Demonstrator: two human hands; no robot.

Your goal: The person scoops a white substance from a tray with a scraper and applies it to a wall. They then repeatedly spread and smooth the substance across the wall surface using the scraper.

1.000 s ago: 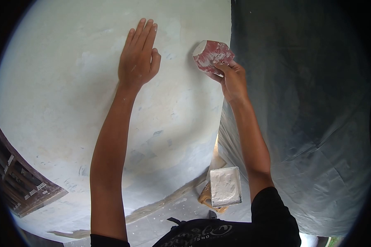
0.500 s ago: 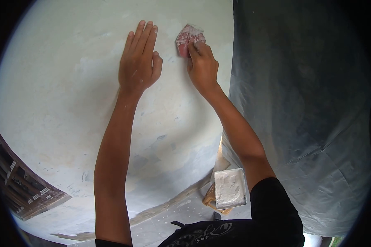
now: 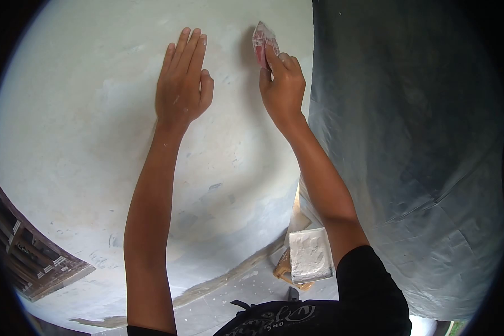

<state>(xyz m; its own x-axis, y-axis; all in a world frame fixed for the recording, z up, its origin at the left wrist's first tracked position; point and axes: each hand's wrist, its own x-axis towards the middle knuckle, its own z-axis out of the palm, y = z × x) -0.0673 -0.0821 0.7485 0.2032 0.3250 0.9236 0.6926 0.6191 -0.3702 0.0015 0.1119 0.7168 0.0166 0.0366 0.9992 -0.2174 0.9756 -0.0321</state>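
Pinching: the right hand (image 3: 284, 89) holds the red scraper (image 3: 261, 50) by its lower end; the index finger lies along its face and the thumb is at the left side. The other fingers are curled, and I cannot tell what they press behind.
Scraper place: in front of the upper part of the pale wall (image 3: 235, 140), near the wall's right edge, beside which the dark sheet (image 3: 414, 140) hangs. Its tip points up. I cannot tell if it touches the wall.
Scraper weight: probably light, because it looks thin; one hand should be enough.
Scraper stiffness: I judge it firm in the middle, perhaps a little springy at the border, and not very fragile.
White smears: they cover part of the red face and, if they are wet, can make it slippery.
Best hold: the lower end, away from the tip, with the thumb on one face and the fingers on the other.
Flat hand: the left hand (image 3: 180, 92) seems to lie on the wall, left of the scraper, with straight fingers close together and the thumb apart.
Tray below: the tray (image 3: 311, 280), with white paste (image 3: 310, 255) inside, stands on the yellowish stool (image 3: 284, 267), near the wall's lower right corner.
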